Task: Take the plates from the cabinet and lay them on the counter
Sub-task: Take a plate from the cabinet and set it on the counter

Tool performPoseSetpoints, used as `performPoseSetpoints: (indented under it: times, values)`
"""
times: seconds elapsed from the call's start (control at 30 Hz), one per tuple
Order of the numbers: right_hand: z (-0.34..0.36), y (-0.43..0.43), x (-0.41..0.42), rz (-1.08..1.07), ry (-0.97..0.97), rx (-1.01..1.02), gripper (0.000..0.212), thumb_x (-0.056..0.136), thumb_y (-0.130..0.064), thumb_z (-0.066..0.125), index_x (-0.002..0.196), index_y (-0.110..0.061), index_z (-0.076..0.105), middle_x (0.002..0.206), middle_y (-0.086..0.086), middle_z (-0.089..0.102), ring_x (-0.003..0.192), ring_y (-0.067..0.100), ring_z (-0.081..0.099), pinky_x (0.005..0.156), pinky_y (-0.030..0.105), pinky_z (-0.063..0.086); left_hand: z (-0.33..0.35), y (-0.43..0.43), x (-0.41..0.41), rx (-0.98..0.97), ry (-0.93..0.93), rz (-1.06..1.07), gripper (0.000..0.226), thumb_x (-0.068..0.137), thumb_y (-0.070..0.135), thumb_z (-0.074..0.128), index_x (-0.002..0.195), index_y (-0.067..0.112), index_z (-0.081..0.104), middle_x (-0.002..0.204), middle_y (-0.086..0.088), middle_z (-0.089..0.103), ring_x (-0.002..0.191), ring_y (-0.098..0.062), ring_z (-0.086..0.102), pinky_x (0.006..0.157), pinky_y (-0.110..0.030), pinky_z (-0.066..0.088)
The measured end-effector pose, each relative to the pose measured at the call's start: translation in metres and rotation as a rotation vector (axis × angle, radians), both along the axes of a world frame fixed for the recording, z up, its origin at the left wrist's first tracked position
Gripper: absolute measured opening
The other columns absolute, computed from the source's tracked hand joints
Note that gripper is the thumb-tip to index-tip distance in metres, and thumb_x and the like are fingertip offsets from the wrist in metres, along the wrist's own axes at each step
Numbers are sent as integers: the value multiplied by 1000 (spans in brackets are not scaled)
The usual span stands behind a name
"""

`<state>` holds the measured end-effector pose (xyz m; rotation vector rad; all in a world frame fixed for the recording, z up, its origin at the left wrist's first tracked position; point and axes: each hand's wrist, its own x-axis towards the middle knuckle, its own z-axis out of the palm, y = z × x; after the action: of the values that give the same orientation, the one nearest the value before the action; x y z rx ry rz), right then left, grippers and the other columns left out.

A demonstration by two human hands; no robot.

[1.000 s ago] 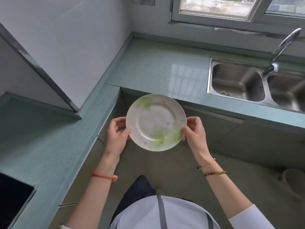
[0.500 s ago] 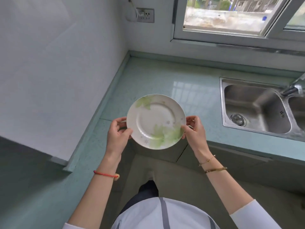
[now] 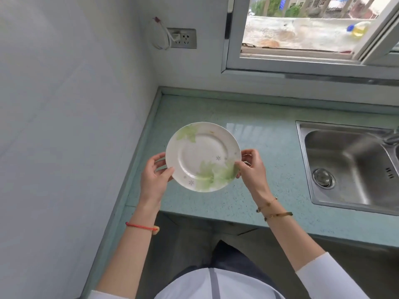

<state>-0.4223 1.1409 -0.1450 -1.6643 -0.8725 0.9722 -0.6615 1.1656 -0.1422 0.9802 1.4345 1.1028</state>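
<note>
A round white plate (image 3: 203, 156) with pale green leaf prints is held level in the air over the left part of the green counter (image 3: 265, 139). My left hand (image 3: 154, 178) grips its left rim, thumb on top. My right hand (image 3: 251, 169) pinches its right rim. The plate hovers above the counter, and I cannot tell how high. No cabinet is in view.
A steel sink (image 3: 349, 167) is set into the counter to the right. A white wall (image 3: 64, 126) runs along the left side. A wall socket (image 3: 182, 38) with a looped cord and a window (image 3: 302, 31) are behind the counter.
I have stepped closer to the counter. The plate, held in both hands, has moved from over the floor and cabinet fronts to over the counter top.
</note>
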Motion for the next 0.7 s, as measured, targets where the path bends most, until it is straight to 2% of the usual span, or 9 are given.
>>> performPoseSetpoints:
  times: [0.27, 0.4, 0.53, 0.7]
  values:
    - [-16, 104, 19, 52, -36, -81, 21, 79, 1, 52, 97, -9, 51, 91, 9, 60, 66, 18, 56, 51, 25, 49, -12, 97, 20, -54, -1, 50, 43, 90, -4, 64, 127, 17, 58, 112, 7, 64, 99, -6, 65, 66, -14, 58]
    - [-31, 153, 26, 78, -91, -135, 24, 78, -1, 52, 101, -8, 51, 97, 10, 62, 75, 25, 60, 61, 37, 55, -27, 144, 28, -88, 25, 58, 44, 89, -7, 63, 129, 12, 59, 112, 3, 64, 96, -5, 65, 64, -13, 57]
    - [-51, 197, 29, 83, -107, -185, 25, 80, 3, 49, 105, -3, 50, 102, 16, 60, 74, 22, 58, 51, 25, 50, -43, 190, 36, -125, 58, 44, 45, 89, -9, 63, 130, 9, 58, 117, -3, 63, 89, -3, 64, 63, -12, 57]
    - [-78, 240, 27, 45, -164, -237, 25, 80, 3, 47, 105, -1, 50, 95, 12, 57, 82, 30, 58, 60, 38, 56, -71, 238, 38, -161, 92, 17, 48, 87, -11, 64, 131, 5, 57, 123, -8, 62, 97, -14, 63, 65, -15, 59]
